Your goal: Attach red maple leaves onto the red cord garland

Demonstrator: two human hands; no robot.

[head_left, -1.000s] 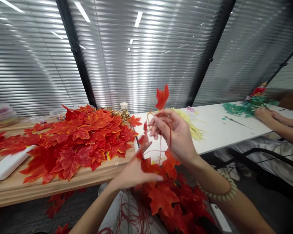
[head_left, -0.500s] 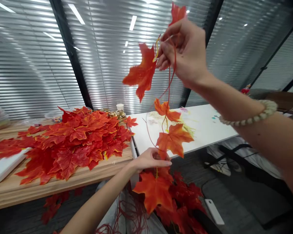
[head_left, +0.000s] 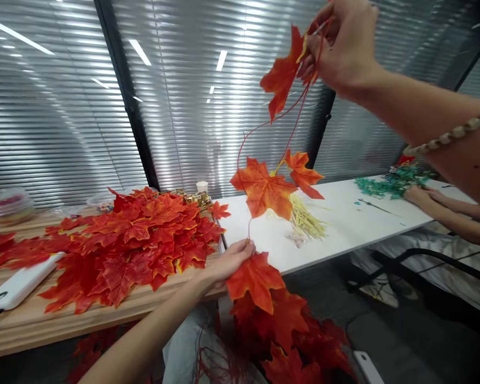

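Note:
My right hand point(head_left: 344, 45) is raised high, its fingers closed on a red cord point(head_left: 298, 120) close to the stem of an artificial maple leaf point(head_left: 282, 74). From there the cord hangs in loops past two orange maple leaves point(head_left: 266, 188). Lower down, my left hand point(head_left: 234, 261) pinches the cord just above another red maple leaf point(head_left: 256, 280). Below it hangs a bunch of strung leaves point(head_left: 292, 325), over my lap and towards the floor. Tangled loose cord point(head_left: 220, 362) lies across my legs.
A heap of red maple leaves point(head_left: 144, 229) covers much of the wooden table point(head_left: 176, 290), beside a white power bank-like device point(head_left: 20, 282). Yellow strands point(head_left: 308, 218) lie on the white table point(head_left: 260, 250). Another person's hands point(head_left: 420, 194) touch green foliage point(head_left: 396, 178).
My right hand has moved up and right, drawing the cord and its leaves higher. My left hand has shifted slightly left and now pinches the cord at a leaf. The view has turned a little.

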